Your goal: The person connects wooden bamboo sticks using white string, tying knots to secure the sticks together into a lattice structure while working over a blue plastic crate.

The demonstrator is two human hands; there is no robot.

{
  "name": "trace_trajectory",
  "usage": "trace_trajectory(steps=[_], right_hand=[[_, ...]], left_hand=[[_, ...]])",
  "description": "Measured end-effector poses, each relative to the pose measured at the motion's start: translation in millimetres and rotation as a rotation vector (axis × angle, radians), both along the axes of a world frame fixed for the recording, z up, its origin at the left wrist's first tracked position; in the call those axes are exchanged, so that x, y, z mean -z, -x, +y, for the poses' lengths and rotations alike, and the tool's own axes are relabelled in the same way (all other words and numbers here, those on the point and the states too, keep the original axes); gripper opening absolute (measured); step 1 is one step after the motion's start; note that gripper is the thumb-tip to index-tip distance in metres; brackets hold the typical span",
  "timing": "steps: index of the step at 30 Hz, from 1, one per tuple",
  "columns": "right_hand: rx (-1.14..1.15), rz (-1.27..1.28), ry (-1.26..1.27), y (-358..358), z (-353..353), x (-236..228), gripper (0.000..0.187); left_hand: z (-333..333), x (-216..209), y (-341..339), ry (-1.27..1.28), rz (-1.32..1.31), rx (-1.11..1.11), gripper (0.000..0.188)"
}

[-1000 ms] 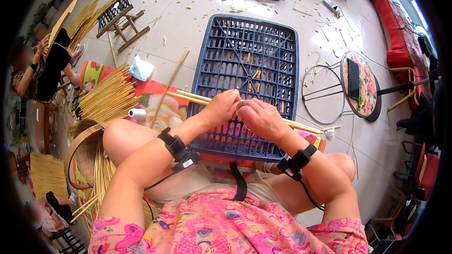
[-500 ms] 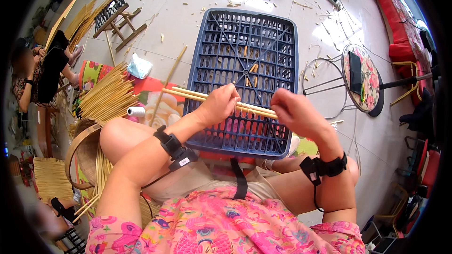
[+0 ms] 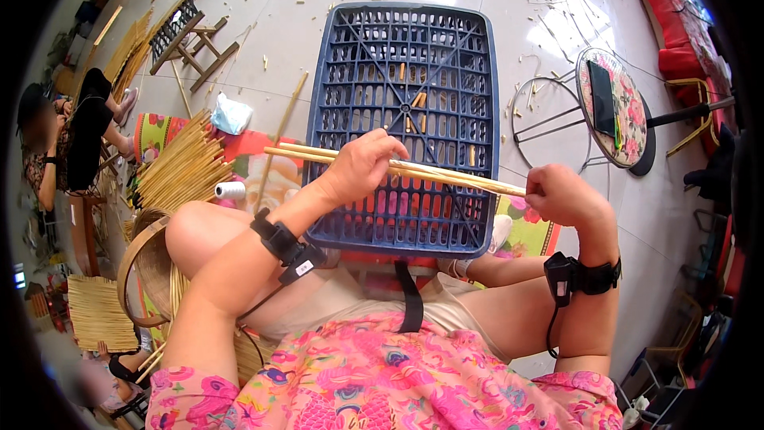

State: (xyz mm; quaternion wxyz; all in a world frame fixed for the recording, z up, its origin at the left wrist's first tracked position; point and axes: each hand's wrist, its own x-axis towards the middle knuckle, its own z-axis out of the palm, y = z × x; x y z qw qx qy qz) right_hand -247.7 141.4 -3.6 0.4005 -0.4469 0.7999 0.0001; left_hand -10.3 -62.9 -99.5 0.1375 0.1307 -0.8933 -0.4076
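Note:
Over a dark blue plastic crate, a few thin pale-yellow sticks lie slanted across both hands. My left hand is closed around them, its thumb and fingertips bent together on top. Their left ends stick out beyond that wrist. At their right end, past the crate's edge, my right hand has its fingers curled in tightly; what lies inside the curl is hidden. The crate has a slotted bottom facing up and stands in front of my lap. Several short stick pieces lie on or in it.
Left of my knee are a bundle of sticks, a white thread spool and a round woven basket. A floral-seated stool holds a dark flat object at right. A small wooden stool and a seated person are at far left.
My right hand has moved outward to the right, beyond the crate, showing more of the sticks between the hands. My left hand keeps its hold, with its fingers slightly raised. The view has shifted slightly.

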Motion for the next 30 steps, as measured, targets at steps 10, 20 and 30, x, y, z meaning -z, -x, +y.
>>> trace_trajectory(steps=[10, 20, 30], right_hand=[[0.157, -0.06, 0.073, 3.4, 4.3, -6.0, 0.008], [0.562, -0.652, 0.777, 7.7, -6.8, -47.5, 0.007], [0.094, -1.115, 1.346, -5.7, -10.5, -81.4, 0.008]], left_hand=[[3.4, -3.2, -1.9, -0.01, -0.006, 0.004, 0.014], [10.0, -2.2, -2.9, 0.035, 0.072, 0.019, 0.002], [9.8, 1.2, -2.7, 0.018, 0.084, -0.009, 0.011]])
